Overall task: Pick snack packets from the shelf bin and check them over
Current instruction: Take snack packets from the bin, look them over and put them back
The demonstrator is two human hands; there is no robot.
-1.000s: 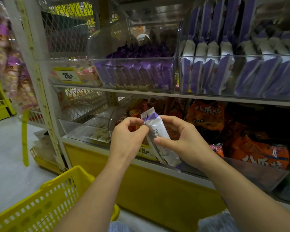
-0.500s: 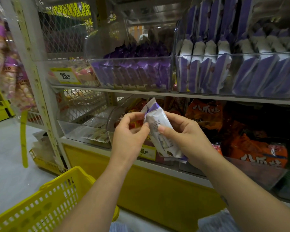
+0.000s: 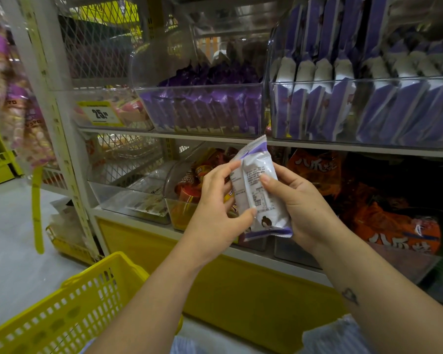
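Nearest me, low on the left, is the yellow basket (image 3: 69, 310). Above it my left grip (image 3: 215, 213) pinches the left edge of the white-and-purple snack packet (image 3: 260, 190), thumb low and fingertips high. My right grip (image 3: 299, 203) curls round its right side, thumb on the printed back. The packet stands nearly upright in front of the lower shelf. Behind it lie orange bags (image 3: 394, 221). Higher up is a clear bin (image 3: 363, 83) of similar packets.
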